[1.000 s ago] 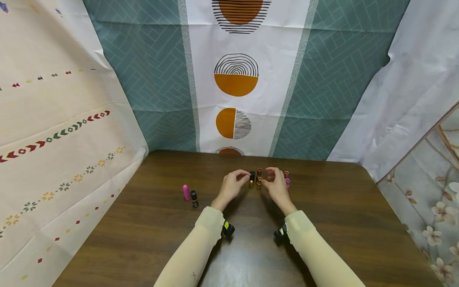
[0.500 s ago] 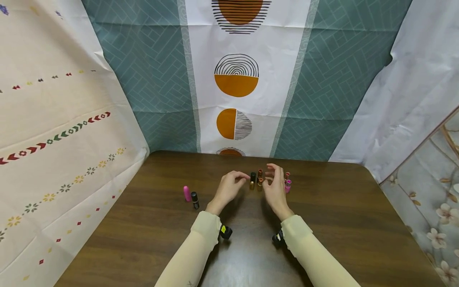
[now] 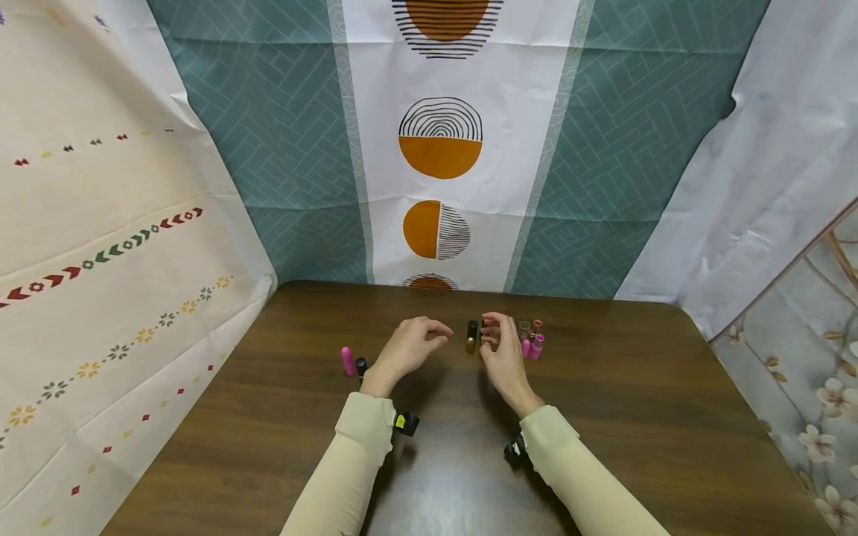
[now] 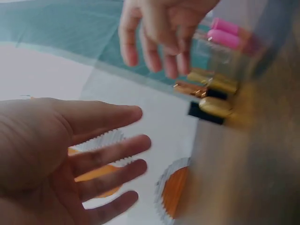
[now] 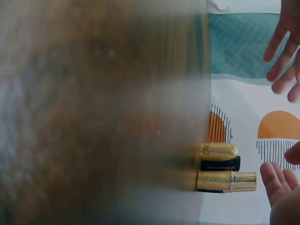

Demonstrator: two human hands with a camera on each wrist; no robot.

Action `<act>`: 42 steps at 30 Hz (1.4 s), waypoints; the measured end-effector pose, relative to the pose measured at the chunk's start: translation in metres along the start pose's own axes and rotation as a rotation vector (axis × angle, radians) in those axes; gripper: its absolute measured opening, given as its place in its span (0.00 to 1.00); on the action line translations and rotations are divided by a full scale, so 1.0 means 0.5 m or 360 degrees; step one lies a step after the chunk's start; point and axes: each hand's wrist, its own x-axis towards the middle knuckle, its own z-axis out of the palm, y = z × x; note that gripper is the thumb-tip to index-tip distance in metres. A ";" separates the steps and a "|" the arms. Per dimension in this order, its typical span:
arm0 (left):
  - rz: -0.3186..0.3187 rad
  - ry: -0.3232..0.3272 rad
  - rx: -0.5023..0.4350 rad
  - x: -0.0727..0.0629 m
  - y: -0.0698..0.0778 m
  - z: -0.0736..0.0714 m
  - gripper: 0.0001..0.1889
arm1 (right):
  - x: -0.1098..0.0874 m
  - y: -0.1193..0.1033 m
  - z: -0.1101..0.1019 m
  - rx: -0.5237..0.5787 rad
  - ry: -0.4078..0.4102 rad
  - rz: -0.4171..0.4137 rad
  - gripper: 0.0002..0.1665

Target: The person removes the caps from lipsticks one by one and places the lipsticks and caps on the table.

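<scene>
My left hand (image 3: pixel 410 346) is in mid-air left of a small group of lipsticks, its fingers spread and holding nothing in the left wrist view. A gold bullet-shaped cap (image 3: pixel 471 345) stands in front of a black one (image 3: pixel 472 327). Close to their right is my right hand (image 3: pixel 504 359), fingers loosely bent, hiding the copper-rimmed tubes from the head camera. In the right wrist view an uncapped gold lipstick tube (image 5: pixel 225 181) stands just short of the right fingertips (image 5: pixel 268 171), with a gap between. Nothing shows in the right hand.
Right of the right hand stand a pink cap (image 3: pixel 526 348), a pink tube (image 3: pixel 537 348), a red-rimmed tube (image 3: pixel 536 326) and a clear piece (image 3: pixel 524 327). Another pink cap (image 3: pixel 348 361) and a black-capped tube (image 3: pixel 362 366), partly hidden by the left wrist, stand at left on the wooden table (image 3: pixel 268 447).
My left hand has drawn back leftward from the black and gold caps. The right hand has shifted left across the copper-rimmed tubes, uncovering the pink and clear pieces on its right.
</scene>
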 end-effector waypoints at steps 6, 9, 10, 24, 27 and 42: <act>-0.0105 -0.0137 0.0245 -0.020 0.013 -0.054 0.13 | -0.005 -0.001 0.009 -0.0006 -0.0056 0.0067 0.32; -0.0180 -0.0200 0.0332 -0.033 0.016 -0.077 0.14 | -0.008 -0.001 0.014 -0.0023 -0.0143 0.0110 0.29; -0.0206 -0.0215 0.0345 -0.036 0.016 -0.083 0.14 | -0.010 -0.002 0.016 -0.0020 -0.0177 0.0117 0.29; -0.0427 -0.0333 0.0403 -0.076 0.002 -0.116 0.13 | -0.027 0.000 0.044 -0.0011 -0.0512 0.0135 0.27; -0.0483 -0.0341 0.0384 -0.084 -0.006 -0.122 0.15 | -0.030 0.000 0.048 0.0006 -0.0540 0.0141 0.27; -0.0455 -0.0392 0.0399 -0.103 -0.022 -0.141 0.18 | -0.032 -0.018 0.070 0.0202 -0.0872 0.0250 0.30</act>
